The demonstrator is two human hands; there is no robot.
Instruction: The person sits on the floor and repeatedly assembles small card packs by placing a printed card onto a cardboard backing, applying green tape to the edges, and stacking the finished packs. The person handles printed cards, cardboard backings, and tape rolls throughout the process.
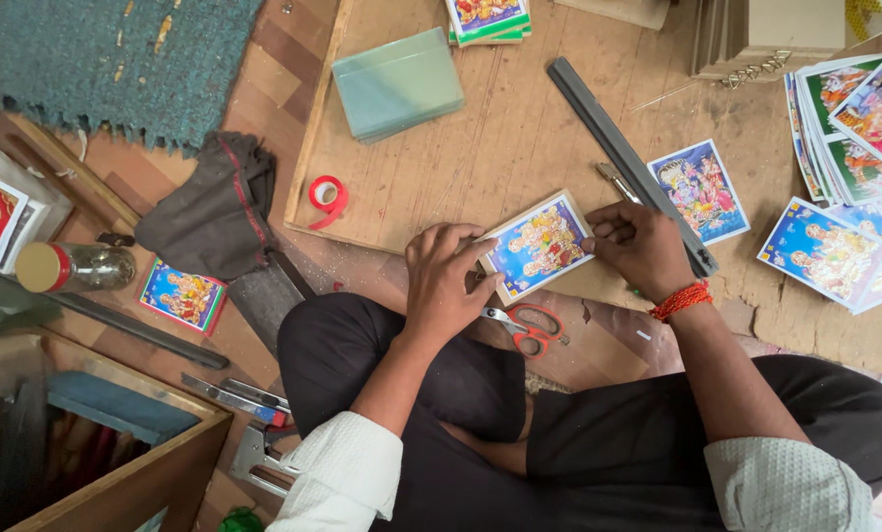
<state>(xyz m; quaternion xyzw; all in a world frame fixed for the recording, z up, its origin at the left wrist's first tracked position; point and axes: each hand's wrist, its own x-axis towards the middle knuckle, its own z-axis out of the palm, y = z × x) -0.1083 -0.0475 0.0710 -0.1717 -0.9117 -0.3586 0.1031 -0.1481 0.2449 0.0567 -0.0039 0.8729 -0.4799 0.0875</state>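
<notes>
Wooden floorboards (520,148) fill the view, with a teal woven mat (96,59) far up and left of the hands and a dark folded cloth (214,207) just left of them. Beyond the fingers lies a long grey metal bar (628,163), slanting from upper left down to the right, and a stack of pale green sheets (396,84) sits farther up. Loose colourful prints (835,246) spread out to the right of the right wrist.

Between both hands lies a small colourful print on a backing board (537,246), flat on the floor, its long axis running from lower left to upper right. The left hand (446,281) presses curled fingers on its lower-left edge; the right hand (638,241), with an orange thread at the wrist, pinches its right edge with fingers bent closed. Both hands are equally near.

Orange-handled scissors (529,327) lie just below the print, nearer the left hand. A red tape roll (326,195) sits up and left.
</notes>
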